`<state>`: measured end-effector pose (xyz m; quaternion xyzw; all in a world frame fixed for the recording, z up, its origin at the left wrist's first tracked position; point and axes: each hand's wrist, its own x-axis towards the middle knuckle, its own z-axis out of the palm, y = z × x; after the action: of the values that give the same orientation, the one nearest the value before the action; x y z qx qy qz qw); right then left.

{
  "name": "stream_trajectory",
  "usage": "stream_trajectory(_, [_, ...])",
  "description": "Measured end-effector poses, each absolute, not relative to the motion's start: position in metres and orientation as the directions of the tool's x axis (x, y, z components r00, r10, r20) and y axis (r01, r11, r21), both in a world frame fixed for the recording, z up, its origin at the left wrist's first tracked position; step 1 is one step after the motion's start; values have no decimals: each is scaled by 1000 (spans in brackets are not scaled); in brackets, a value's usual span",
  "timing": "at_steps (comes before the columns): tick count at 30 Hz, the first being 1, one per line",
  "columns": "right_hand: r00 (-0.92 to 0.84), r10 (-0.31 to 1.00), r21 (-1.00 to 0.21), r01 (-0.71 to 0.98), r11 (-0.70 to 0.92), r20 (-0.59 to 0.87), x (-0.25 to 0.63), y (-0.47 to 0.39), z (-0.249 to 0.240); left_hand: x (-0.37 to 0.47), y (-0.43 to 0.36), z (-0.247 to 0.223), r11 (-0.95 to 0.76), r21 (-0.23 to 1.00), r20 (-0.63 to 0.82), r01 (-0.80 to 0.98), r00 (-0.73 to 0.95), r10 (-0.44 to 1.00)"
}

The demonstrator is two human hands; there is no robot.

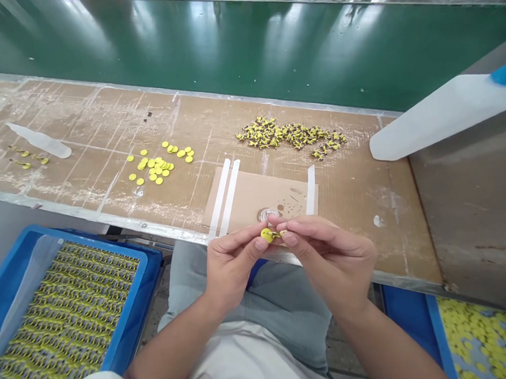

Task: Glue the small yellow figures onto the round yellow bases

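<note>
With the left hand (234, 266) I am pinching a round yellow disc (266, 235), its thumb and fingers clamping together on the rim. With the right hand (333, 259), thumb and fingers are closing on the end of a small yellow-and-dark piece (276, 234), which is lying right beside the disc between the two sets of fingertips (from here I cannot tell whether the two are joined or merely touching).

Just beyond the fingers, a clear ring-shaped patch (267, 214) is sitting on a cardboard sheet (253, 189), which white tape strips (230, 197) are crossing on both sides. Farther beyond the fingers, a loose heap of yellow-and-dark pieces (290, 133) is spreading over the worktop (353, 205). Left of the fingers and farther out, loose yellow discs (158, 164) are lying in a cluster, some overlapping; well past them, a few small yellow pieces (26, 165) are resting near a white strip (39, 140).

Right of the fingers, a white bottle with a blue cap (442, 115) is leaning in. Lower left of the fingers, a blue tray (128, 308) is holding rows of yellow-and-dark parts (67, 318); lower right, more yellow discs (492, 334) are filling a blue bin (438, 326).
</note>
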<state>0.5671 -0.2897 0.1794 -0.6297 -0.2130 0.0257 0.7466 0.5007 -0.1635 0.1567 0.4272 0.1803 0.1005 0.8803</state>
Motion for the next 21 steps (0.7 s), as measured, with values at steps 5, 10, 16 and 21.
stream_trajectory(5, [900,308,-946,252,205,307,568,-289,180,500,-163,156,600,799,-220,-31,914,341])
stream_trajectory(10, [890,309,-938,284,199,335,567,-290,180,499,-164,156,580,813,-190,-58,914,358])
stream_trajectory(16, [876,312,-928,320,193,367,567,-291,181,498,-166,159,587,807,-206,-59,904,375])
stream_trajectory(21, [876,307,-926,328,187,372,566,-291,181,496,-167,162,607,793,-206,-62,909,362])
